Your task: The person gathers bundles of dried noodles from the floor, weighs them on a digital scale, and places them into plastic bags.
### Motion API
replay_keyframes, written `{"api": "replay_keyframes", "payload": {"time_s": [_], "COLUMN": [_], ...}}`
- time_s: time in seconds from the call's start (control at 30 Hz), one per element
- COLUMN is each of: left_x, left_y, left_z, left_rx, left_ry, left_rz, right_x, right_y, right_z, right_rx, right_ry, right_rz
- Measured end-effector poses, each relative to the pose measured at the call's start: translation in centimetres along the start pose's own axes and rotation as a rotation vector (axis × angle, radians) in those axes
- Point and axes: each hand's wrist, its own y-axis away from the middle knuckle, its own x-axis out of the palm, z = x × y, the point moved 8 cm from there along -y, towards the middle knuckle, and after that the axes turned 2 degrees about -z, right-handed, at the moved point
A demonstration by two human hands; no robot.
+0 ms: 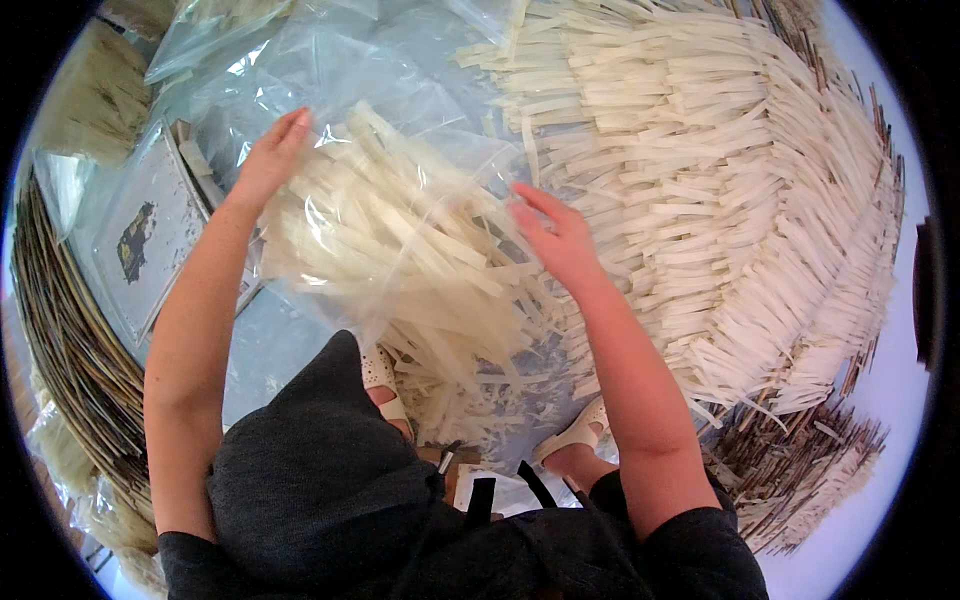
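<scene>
A clear plastic bag [400,200] full of pale cream strips lies in front of me, slightly blurred, with loose strips below it. My left hand [275,150] is at the bag's upper left corner, its fingers closed on the plastic. My right hand [550,225] is beside the bag's right edge, fingers apart and somewhat smeared by motion; whether its fingertips touch the plastic is unclear.
Layered pale strips on dark sticks [680,170] cover the right. Dark sticks [70,330] curve along the left, beside a scuffed grey board [150,230] and bagged straw-coloured bundles [90,90]. More plastic sheeting [320,60] lies behind. My sandalled feet [575,440] stand below the bag.
</scene>
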Motion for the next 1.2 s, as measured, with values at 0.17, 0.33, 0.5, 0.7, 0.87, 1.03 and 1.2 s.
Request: {"api": "replay_keyframes", "payload": {"time_s": [0.17,0.33,0.5,0.7,0.87,1.03,1.2], "left_x": [0.3,3.4,-0.2,0.7,2.7,0.8,-0.8], "left_y": [0.0,0.7,1.6,4.2,7.7,9.6,10.7], "left_z": [1.3,2.5,0.7,7.4,5.4,5.2,4.9], "left_rx": [-0.177,-0.251,-0.207,-0.312,-0.507,-0.304,-0.142], "left_ry": [-0.088,0.157,0.103,0.190,0.277,0.241,0.049], "left_rz": [0.021,0.385,0.186,0.220,0.365,0.165,-0.043], "right_x": [-1.0,4.8,1.1,3.7,6.6,-0.7,4.8], "right_y": [9.0,5.2,3.7,13.0,8.5,6.7,8.8], "right_z": [-13.9,-8.1,-4.2,-14.3,-7.5,-3.1,7.5], "right_rx": [0.661,0.534,0.180,0.653,0.470,0.145,-0.653], "right_ry": [-0.338,-0.714,-0.349,-0.562,-0.701,0.119,0.683], "right_rz": [-0.211,-0.261,-0.238,-0.319,-0.142,-0.259,0.020]}}
